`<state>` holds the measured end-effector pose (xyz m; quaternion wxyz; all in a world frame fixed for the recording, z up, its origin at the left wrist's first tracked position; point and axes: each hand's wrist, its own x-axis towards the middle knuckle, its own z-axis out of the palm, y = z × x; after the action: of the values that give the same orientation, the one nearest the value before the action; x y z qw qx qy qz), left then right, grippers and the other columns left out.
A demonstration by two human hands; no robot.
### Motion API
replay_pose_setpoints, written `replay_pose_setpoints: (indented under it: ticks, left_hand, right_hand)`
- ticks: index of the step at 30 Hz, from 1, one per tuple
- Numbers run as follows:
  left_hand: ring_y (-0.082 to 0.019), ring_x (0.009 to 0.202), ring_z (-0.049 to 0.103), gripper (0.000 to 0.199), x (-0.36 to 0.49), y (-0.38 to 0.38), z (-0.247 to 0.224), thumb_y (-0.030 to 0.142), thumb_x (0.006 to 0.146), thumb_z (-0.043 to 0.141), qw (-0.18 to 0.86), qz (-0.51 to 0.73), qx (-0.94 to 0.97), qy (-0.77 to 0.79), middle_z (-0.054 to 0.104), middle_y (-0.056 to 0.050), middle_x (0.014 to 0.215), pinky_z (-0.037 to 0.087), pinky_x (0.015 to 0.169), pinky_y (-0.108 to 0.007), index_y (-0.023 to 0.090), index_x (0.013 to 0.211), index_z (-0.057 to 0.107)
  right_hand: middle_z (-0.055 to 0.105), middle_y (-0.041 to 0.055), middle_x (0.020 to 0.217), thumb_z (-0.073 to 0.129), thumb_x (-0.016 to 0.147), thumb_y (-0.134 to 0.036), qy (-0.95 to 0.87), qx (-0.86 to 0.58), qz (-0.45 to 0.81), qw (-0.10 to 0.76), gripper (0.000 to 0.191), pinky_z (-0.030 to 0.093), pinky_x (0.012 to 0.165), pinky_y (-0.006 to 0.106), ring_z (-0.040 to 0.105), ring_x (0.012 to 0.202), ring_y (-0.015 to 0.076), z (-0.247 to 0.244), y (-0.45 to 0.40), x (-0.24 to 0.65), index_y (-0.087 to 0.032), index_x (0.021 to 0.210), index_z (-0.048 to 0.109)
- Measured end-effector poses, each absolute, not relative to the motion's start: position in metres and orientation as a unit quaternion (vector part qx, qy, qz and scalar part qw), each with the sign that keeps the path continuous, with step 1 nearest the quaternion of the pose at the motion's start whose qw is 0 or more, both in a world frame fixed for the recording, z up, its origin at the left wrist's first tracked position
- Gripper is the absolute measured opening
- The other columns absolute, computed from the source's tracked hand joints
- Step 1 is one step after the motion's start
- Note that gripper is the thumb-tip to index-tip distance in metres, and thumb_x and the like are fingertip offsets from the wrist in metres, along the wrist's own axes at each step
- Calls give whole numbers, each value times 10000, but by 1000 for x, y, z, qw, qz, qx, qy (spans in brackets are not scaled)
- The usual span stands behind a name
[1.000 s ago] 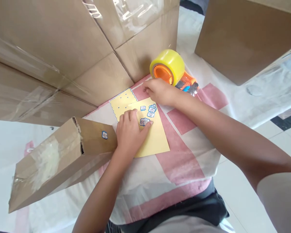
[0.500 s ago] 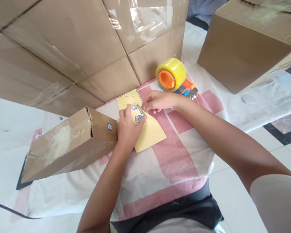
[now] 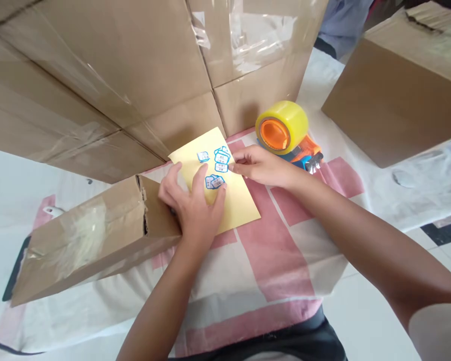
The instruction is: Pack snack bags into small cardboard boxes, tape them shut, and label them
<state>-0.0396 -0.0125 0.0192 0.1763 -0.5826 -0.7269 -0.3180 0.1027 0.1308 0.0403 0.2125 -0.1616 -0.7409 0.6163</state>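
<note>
Left hand (image 3: 191, 208) is spread wide, its fingers laid over the left part of a yellow sheet (image 3: 238, 205); between that sheet and the near edge of the counter (image 3: 274, 265), a run of cloth is left, by which the most room for moving is offered, toward the near right corner; on the left, movement is hemmed in by a long carton (image 3: 93, 245), which could be nudged if the left hand were swung outward; blue-edged labels (image 3: 221, 159) are borne by the sheet between the hands, and some are overlapped, so two could be lifted together or one torn; by the right hand (image 3: 261, 165), narrowed to a pinch, the sheet's right edge is met beside the labels, though whether anything is gripped cannot be told; if pressed too lightly, the sheet could be dragged or creased; just beyond the right hand, a tape dispenser (image 3: 289, 123) could be knocked by raised knuckles; along the counter's far edge, reach is blocked by stacked cartons (image 3: 135, 65), against which the sheet's far corner could be bent.
</note>
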Motion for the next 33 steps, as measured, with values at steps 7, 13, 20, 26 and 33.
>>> replay_pose_setpoints:
  ticks: [7, 13, 20, 26, 33]
  left_hand:
    - [-304, 1096, 526, 352, -37, -18, 26, 399, 823, 763, 186, -321, -608, -703, 620, -107, 1140, 424, 997, -481, 267, 1146, 721]
    - [-311, 1088, 563, 273, -35, -24, 26, 381, 849, 746, 169, -311, -603, -715, 695, -72, 1047, 422, 981, -532, 313, 1112, 723]
    - [-284, 988, 616, 167, -42, -31, 30, 293, 890, 707, 171, -325, -642, -673, 726, -33, 928, 400, 948, -534, 331, 1051, 727]
    - [-238, 852, 641, 116, -44, -35, 35, 233, 887, 691, 198, -327, -646, -661, 752, -1, 884, 399, 886, -502, 291, 985, 713]
    - [-224, 804, 661, 113, -47, -37, 41, 287, 884, 705, 181, -332, -654, -655, 756, 1, 887, 421, 812, -465, 305, 996, 698]
  right_hand:
    - [468, -31, 633, 644, 883, -345, -707, -187, 657, 186, 372, 334, 588, 235, 427, 642, 100, 52, 114, 101, -173, 607, 462]
    - [306, -45, 542, 563, 947, -286, -717, -236, 621, 212, 453, 224, 495, 243, 302, 525, 69, 55, 103, 98, -181, 547, 377]
    - [240, -36, 536, 520, 955, -196, -744, -297, 549, 237, 487, 181, 472, 262, 247, 517, 65, 66, 82, 92, -190, 531, 278]
    - [206, -34, 551, 538, 950, -199, -755, -306, 510, 277, 492, 166, 468, 259, 218, 524, 57, 69, 72, 91, -187, 561, 237]
    - [234, -34, 530, 505, 967, -172, -750, -310, 523, 261, 495, 180, 449, 253, 227, 500, 54, 70, 72, 90, -179, 532, 270]
